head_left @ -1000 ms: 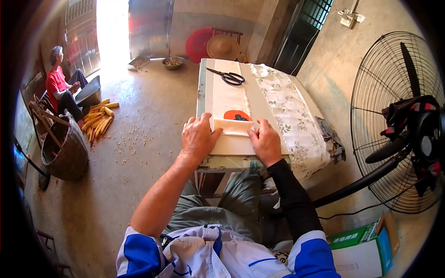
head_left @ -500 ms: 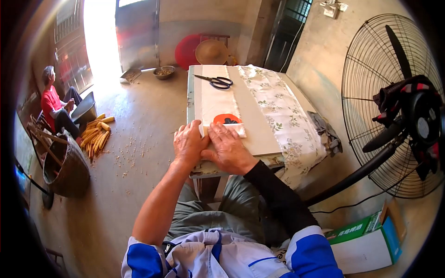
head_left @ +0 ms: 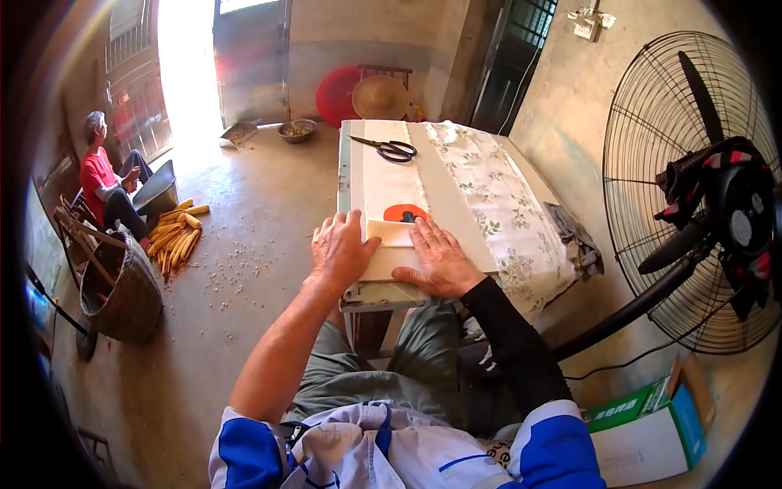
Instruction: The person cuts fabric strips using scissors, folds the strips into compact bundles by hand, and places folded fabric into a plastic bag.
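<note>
A long strip of off-white cloth [head_left: 389, 181] lies on the table [head_left: 371, 295], its near end folded over. The fold [head_left: 388, 234] partly covers an orange round patch [head_left: 399, 212] with a dark shape on it. My left hand [head_left: 340, 248] rests at the left edge of the fold, fingers stretched out and thumb touching the cloth. Lying flat on the right part of the fold is my right hand [head_left: 440, 259], its fingers spread. Scissors [head_left: 393, 151] with dark handles lie across the strip's far part.
Flowered cloth [head_left: 497, 204] hangs over the table's right side near a grey rag [head_left: 574, 236]. A large fan [head_left: 692, 187] stands at right, above a green-and-white box [head_left: 643, 432]. At left sit a person in red [head_left: 99, 175], corn cobs [head_left: 177, 236] and a basket [head_left: 122, 293].
My hands have moved apart: the left remains at the fold's left side, the right has slid right. More of the folded end shows between them. The view has shifted slightly.
</note>
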### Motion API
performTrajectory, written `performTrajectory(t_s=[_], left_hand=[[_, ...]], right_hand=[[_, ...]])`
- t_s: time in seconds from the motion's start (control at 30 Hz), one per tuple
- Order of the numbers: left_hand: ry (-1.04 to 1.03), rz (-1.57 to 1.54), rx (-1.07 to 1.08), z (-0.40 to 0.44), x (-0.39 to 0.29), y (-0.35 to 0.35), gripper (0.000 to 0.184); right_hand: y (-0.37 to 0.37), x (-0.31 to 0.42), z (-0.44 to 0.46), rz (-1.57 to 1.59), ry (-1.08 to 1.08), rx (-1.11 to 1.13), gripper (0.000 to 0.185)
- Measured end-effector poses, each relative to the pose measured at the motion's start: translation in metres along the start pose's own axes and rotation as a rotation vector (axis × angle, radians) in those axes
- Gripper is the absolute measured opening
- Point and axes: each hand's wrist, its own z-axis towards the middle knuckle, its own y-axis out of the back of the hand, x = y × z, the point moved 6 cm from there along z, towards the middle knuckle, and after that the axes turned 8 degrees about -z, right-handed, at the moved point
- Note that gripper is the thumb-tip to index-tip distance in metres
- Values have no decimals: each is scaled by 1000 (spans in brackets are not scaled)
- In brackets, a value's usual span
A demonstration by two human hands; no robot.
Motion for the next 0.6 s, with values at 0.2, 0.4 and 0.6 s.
performTrajectory(t_s=[0.2, 0.4, 0.6], left_hand=[[-364, -392, 54, -20, -66, -5, 60], [-290, -217, 266, -13, -66, -46, 81], [-207, -106, 368, -11, -25, -31, 90]], right_hand=[[-3, -4, -6, -123, 83, -62, 96], [-11, -9, -5, -144, 125, -146, 92], [-3, -2, -3, -65, 39, -102, 105]])
